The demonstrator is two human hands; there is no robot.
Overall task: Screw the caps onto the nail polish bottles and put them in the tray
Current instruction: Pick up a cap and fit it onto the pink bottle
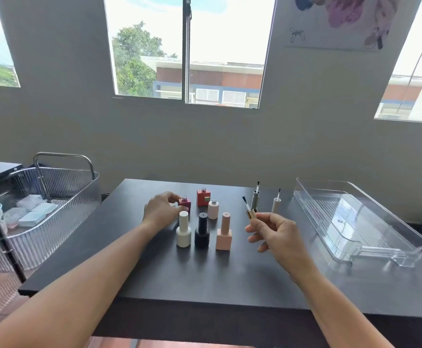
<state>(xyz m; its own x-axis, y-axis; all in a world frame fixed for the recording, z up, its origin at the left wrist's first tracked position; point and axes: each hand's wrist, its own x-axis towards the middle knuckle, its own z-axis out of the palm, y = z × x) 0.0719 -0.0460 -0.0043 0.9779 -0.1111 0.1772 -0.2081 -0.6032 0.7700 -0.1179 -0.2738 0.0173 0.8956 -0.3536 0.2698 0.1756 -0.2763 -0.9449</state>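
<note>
White round bottle (183,232), black round bottle (201,232) and peach square bottle (224,234) stand capped; maroon square bottle (185,204), red square bottle (202,199) and pale pink bottle (213,209) stand open behind. Gold brush cap (250,214) is held aloft, left of clear plastic tray (343,217).

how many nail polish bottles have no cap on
3: the magenta bottle in the left hand, the red square bottle farthest back, and the pale pink round bottle just in front of it. The hand might hide another.

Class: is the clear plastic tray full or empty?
Empty: the clear plastic tray shows only its bare ribbed floor.
</note>
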